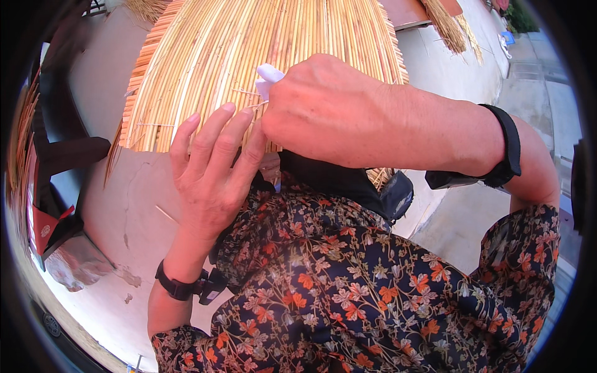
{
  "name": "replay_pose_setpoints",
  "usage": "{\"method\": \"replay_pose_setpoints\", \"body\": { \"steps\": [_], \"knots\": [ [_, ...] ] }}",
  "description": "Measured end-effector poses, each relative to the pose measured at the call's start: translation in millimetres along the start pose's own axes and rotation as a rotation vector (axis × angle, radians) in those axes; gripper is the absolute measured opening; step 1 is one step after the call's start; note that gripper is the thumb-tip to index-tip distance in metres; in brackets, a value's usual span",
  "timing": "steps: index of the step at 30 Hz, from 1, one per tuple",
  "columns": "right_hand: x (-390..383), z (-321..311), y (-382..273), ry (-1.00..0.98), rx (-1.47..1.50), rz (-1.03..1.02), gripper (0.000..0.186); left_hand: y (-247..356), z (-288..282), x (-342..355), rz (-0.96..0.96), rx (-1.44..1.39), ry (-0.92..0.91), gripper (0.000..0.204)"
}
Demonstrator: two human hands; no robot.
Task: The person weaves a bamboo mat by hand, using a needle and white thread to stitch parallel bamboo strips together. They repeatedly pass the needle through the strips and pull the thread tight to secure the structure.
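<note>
A mat of straight pale reed stalks [211, 68], laid side by side, spreads in front of me. My left hand [214, 155] rests at its near edge with fingers stretched and apart, the fingertips lying over the stalks. Beside it, my right hand [326, 109] is closed in a fist above the mat, its back toward me. A white wrap [268, 73] shows at the fist's far left side, seemingly around a digit. From the fist a thin pale cord [258, 105] runs toward the left fingertips. The inside of the fist is hidden.
Bundles of dry stalks [444, 28] lie at the far right. On the left stands a dark frame [68, 155], with a red piece [45, 230] below it. A loose stalk [166, 214] lies on the pale floor [134, 199]. A dark bag-like thing [395, 193] sits under my right forearm.
</note>
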State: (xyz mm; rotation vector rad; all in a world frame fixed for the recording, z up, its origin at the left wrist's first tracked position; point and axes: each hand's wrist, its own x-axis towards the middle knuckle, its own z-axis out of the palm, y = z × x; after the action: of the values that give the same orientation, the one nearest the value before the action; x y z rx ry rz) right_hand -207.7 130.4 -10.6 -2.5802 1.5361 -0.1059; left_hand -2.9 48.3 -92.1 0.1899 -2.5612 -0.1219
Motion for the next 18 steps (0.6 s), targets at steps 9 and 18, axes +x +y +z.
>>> {"method": "replay_pose_setpoints", "body": {
  "steps": [9, 18],
  "knots": [
    [-13.2, 1.7, -4.6, -0.047, 0.049, 0.074, 0.014, -9.7, 29.3, -1.5, 0.141, -0.027, 0.027, 0.032],
    [-14.6, 13.8, -27.3, -0.022, -0.128, 0.260, 0.014, -6.7, 20.9, 11.0, 0.143, -0.035, 0.092, 0.024]
  ]
}}
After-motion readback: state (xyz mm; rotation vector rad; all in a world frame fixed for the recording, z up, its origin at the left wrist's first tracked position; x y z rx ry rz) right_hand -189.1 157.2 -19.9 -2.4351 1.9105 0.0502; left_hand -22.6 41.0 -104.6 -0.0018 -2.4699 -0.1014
